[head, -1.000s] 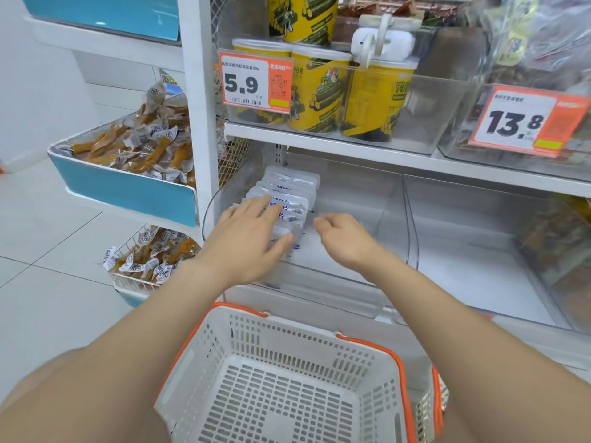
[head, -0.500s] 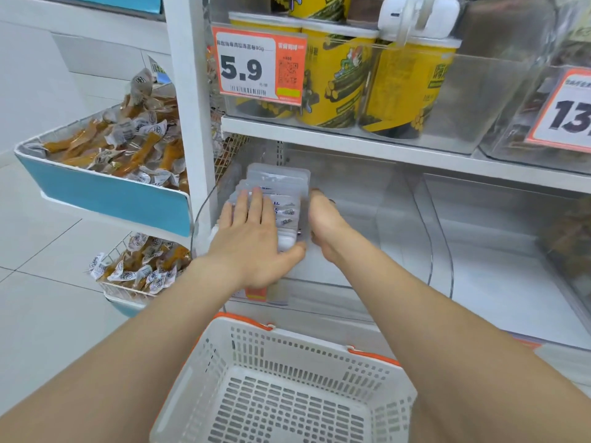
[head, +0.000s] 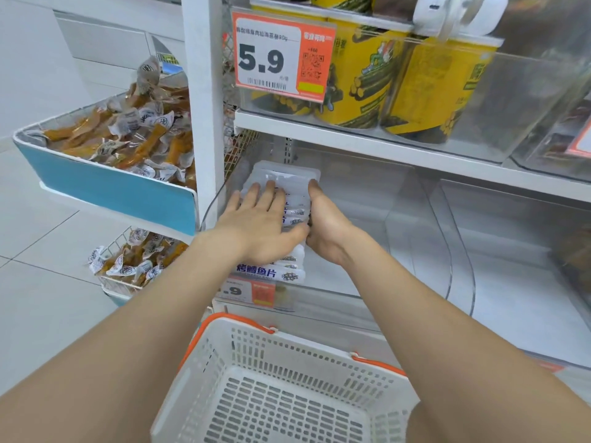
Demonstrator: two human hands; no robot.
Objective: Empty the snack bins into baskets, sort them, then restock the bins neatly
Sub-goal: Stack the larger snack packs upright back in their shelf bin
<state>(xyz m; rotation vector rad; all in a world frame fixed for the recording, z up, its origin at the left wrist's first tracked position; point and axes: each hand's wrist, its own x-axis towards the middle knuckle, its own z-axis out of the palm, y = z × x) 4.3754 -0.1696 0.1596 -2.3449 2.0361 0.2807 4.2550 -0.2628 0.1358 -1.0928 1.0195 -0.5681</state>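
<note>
While the left hand (head: 259, 225) lies flat on the white packets (head: 284, 180), fingers spread, the right hand (head: 323, 225) presses straight, joined fingers against their 3 o'clock side. They line the clear bin's (head: 367, 257) 9 o'clock side.

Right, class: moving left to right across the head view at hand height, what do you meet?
Blue-fronted snack tray → white shelf post → left hand → right hand → clear bin.

Orange price tag (head: 278, 59), white shelf post (head: 203, 107); tiled floor (head: 38, 282)
</note>
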